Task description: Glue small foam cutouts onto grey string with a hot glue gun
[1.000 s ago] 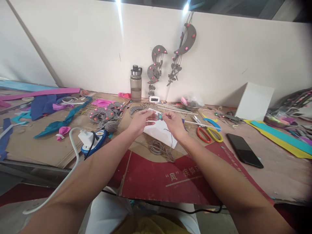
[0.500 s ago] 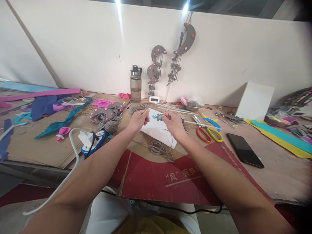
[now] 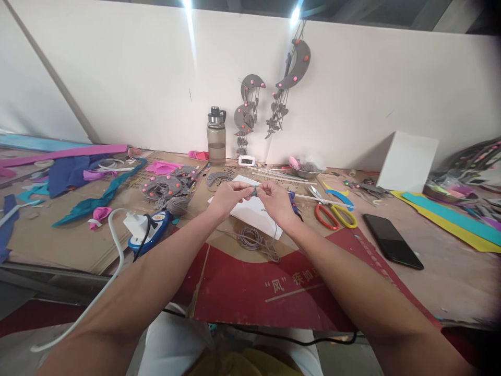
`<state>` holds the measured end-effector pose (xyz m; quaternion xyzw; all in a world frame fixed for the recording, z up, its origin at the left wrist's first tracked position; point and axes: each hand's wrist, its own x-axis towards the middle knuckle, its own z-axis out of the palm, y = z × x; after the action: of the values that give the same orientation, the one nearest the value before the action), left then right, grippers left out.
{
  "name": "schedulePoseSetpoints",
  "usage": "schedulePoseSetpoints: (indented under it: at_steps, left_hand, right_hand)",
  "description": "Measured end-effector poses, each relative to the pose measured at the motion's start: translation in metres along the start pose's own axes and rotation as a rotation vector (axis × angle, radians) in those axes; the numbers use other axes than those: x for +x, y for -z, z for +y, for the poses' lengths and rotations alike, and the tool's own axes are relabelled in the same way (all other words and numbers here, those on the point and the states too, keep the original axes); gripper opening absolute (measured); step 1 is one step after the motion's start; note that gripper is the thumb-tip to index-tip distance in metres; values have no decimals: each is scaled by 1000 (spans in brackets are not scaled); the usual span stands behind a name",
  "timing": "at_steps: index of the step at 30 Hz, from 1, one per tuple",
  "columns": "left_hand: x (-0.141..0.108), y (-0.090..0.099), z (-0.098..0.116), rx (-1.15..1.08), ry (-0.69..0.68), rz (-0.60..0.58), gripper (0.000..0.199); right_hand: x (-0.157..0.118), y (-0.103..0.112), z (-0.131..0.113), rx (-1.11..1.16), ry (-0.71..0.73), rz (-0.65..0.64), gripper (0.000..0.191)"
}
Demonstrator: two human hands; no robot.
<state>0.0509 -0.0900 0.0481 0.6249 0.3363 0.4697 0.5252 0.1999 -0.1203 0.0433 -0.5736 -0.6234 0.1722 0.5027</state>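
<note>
Head view: small teal-and-gray piece (image 3: 254,191) mostly hidden in the pinched grip of left hand (image 3: 230,196) and right hand (image 3: 277,200).

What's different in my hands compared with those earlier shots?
The left hand, apart just before, has moved right to meet the right hand; both now pinch the small grey-and-teal piece. The coiled grey cord and red-and-yellow-handled scissors stayed put.

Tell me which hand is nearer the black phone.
The right hand. The black phone lies off to its right and closer to the body. The left hand is farther from the phone, on the other side of the right hand.
</note>
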Motion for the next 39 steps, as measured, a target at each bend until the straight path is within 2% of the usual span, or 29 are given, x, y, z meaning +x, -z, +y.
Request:
schedulePoseSetpoints:
  at_steps: [11, 20, 23, 26, 28, 34, 39]
  left_hand:
    - [0, 0, -2, -24, 13, 15, 25]
    - [3, 5, -5, 167, -24, 32, 24]
    - [2, 5, -2, 227, -54, 48, 22]
    - [3, 5, -1, 249, -73, 50, 21]
    - [3, 5, -2, 290, -84, 31, 22]
    - [3, 8, -5, 435, -145, -10, 25]
    - [3, 8, -3, 446, -109, -31, 25]
  right_hand:
    - [-3, -1, -3, 10, 20, 2, 17]
    - [-2, -2, 0, -14, 49, -45, 17]
    - [-3, 0, 0, -80, 143, -12, 18]
    - [-5, 5, -4, -236, 302, 76, 23]
    - [-7, 8, -7, -340, 353, 103, 23]
    - [-10, 11, -8, -522, 444, 62, 17]
    - [-7, 16, -7, -616, 589, 22, 22]
